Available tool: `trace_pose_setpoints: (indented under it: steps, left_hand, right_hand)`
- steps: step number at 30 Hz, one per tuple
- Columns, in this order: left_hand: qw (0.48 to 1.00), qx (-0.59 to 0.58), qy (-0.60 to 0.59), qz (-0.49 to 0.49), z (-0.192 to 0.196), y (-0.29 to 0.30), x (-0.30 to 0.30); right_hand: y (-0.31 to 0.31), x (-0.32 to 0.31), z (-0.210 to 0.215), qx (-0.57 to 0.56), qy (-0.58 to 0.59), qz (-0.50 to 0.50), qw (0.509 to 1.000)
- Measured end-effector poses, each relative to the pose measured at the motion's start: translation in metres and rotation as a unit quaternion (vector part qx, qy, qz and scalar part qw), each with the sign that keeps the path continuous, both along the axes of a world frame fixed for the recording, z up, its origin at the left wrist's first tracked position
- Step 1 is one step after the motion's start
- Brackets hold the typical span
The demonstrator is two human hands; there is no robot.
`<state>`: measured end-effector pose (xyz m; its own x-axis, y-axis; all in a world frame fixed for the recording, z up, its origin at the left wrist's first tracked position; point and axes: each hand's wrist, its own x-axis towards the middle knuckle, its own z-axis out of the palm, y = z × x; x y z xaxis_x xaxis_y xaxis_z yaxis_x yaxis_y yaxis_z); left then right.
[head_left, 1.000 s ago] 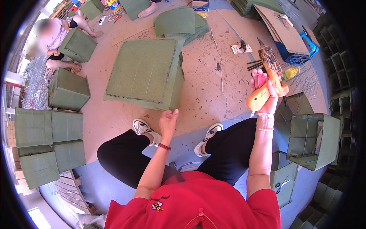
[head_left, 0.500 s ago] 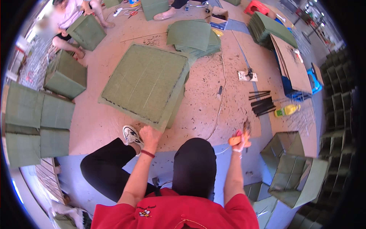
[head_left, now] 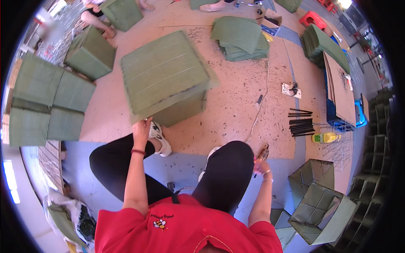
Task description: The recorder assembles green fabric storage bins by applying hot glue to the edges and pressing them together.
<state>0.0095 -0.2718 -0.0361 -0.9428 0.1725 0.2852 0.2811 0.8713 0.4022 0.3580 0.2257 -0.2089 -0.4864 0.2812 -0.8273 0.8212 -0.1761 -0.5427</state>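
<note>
left hand grips near edge of green fabric-covered box on floor | right hand closed on small hand tool beside right knee | black rods lie well right

Box ahead on floor, rods right, stacked panels behind.

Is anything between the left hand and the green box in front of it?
Nothing visible. The left hand is already at the near lower edge of the green box, beside the white shoe. The right hand holds a tool off to the side, apart from it.
</note>
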Motion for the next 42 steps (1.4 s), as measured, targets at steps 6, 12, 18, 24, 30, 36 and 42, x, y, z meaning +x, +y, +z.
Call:
trace_pose_setpoints:
  steps: [6, 12, 18, 24, 30, 36, 42]
  left_hand:
    - [0.993, 0.015, -0.097, 0.06, 0.006, 0.0, 0.006]
    - [0.994, 0.095, -0.031, 0.036, 0.024, 0.007, 0.006]
    - [0.991, 0.134, 0.015, -0.015, 0.009, -0.003, -0.004]
    - [0.988, 0.152, 0.001, -0.004, 0.009, -0.007, -0.003]
    - [0.994, 0.038, 0.105, -0.014, -0.016, -0.012, -0.008]
    - [0.998, 0.057, 0.026, 0.005, -0.003, -0.007, -0.019]
    - [0.995, 0.099, -0.006, -0.001, 0.009, 0.004, -0.022]
  right_hand:
    - [-0.021, -0.187, 0.213, 0.026, 0.294, -0.067, 0.953]
    - [-0.21, -0.297, 0.313, -0.144, 0.187, 0.264, 0.935]
    - [-0.28, -0.331, 0.255, -0.361, 0.265, 0.035, 0.893]
    - [-0.292, -0.339, 0.242, -0.379, 0.253, -0.018, 0.89]
    - [-0.3, -0.336, 0.234, -0.214, 0.368, 0.02, 0.905]
    - [-0.304, -0.326, 0.239, -0.223, 0.357, 0.005, 0.907]
    - [-0.315, -0.334, 0.243, -0.288, 0.297, -0.068, 0.908]
